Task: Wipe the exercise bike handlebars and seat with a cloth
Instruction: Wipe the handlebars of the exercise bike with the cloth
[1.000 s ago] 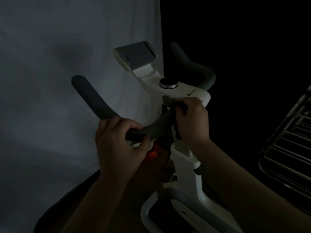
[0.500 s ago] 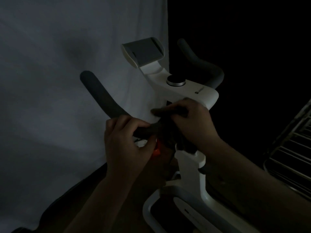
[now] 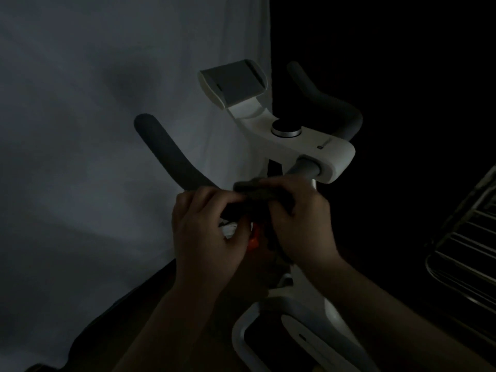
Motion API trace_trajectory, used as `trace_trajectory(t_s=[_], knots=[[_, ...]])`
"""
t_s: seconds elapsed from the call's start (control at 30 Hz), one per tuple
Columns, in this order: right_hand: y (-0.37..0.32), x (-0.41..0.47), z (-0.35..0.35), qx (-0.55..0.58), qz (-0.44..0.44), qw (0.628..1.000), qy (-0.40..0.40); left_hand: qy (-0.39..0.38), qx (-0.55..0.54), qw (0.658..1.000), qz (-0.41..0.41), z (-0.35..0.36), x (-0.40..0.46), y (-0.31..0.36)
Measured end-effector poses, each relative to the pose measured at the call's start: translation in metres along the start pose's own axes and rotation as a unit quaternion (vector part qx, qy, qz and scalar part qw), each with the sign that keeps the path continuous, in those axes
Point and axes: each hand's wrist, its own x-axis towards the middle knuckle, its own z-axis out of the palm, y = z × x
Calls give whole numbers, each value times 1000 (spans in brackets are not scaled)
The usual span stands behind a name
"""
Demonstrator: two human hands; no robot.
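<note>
1 exercise bike (image 3: 303, 146) w/ 2 handlebar horns (image 3: 166, 151), 1 knob (image 3: 285, 129), 1 tablet holder (image 3: 233, 83). 1 cloth (image 3: 257, 191). 2 hands (image 3: 206, 232). 1 wire rack (image 3: 467, 253) at right.

Two bare forearms and hands reach in from the lower edge of a dimly lit frame.

The left hand (image 3: 208, 232) and right hand (image 3: 300, 224) are uncovered, with no gloves, rings, watch or bracelet to be made out in the low light. Both forearms are bare up to the edge of the picture, where no sleeve or cuff shows. Fingers are slender and the nails look short, though the gloom blurs finer detail.
</note>
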Motion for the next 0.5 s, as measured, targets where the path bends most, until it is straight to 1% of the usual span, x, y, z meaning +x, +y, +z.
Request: trace_trajectory(t_s=[0.03,0.07,0.1,0.13,0.17,0.2,0.23,0.3,0.33,0.37,0.47,0.5], knots=[[3,-1,2,58,50,994,83,3,-1,1000,-5,0,1,2],[2,-5,8,115,118,971,172,7,-3,1000,-11,0,1,3],[0,-13,19,182,198,934,235,8,-5,1000,-16,0,1,4],[-5,-22,32,252,278,888,265,6,-6,1000,-18,0,1,5],[-9,-27,44,307,343,846,268,2,-6,1000,-15,0,0,4],[-12,-27,50,336,382,819,266,-2,-5,1000,-10,-1,-1,4],[-9,-21,52,345,401,803,276,-5,-1,1000,-5,-2,-1,4],[-2,1,44,358,411,768,337,-10,10,1000,-1,-4,1,4],[0,10,40,362,413,756,356,-11,14,1000,-2,-5,1,4],[2,14,38,362,415,754,358,-11,15,1000,-1,-5,1,4],[-5,5,41,372,411,772,310,-9,8,1000,7,-5,0,4],[-6,5,39,378,411,772,305,-7,6,1000,6,-4,0,3]])
